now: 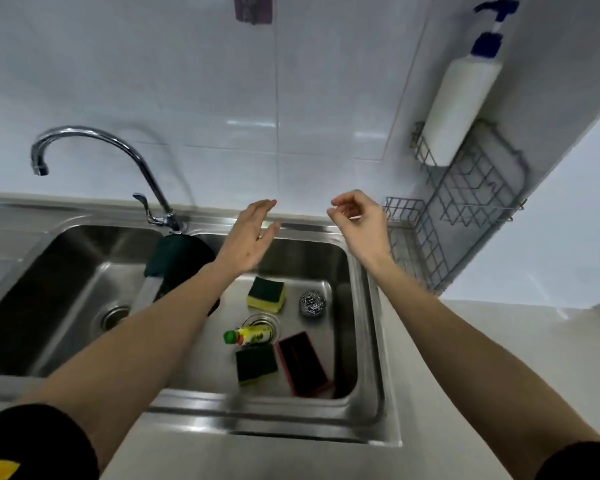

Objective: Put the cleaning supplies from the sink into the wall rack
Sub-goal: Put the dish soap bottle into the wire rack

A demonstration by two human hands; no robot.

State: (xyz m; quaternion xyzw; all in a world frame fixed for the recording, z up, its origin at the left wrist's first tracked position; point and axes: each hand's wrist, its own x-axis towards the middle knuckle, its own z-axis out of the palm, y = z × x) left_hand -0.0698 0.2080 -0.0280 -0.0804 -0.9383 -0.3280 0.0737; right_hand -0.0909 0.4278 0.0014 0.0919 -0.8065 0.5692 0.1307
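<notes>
Both my forearms reach out above the sink: my left hand flat and open, my right hand loosely curled (holding nothing).

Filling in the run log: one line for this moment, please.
left hand: open, empty | right hand: empty, near wall rack | pump bottle: racked | in sink: two sponges, steel scourer, small bottle, red pad

In the right sink basin, a sponge lies at twelve o'clock of the drain, a steel scourer at two, a bottle across it, a second sponge at six, a scrub pad at four. A pump bottle stands in the wall rack.
</notes>
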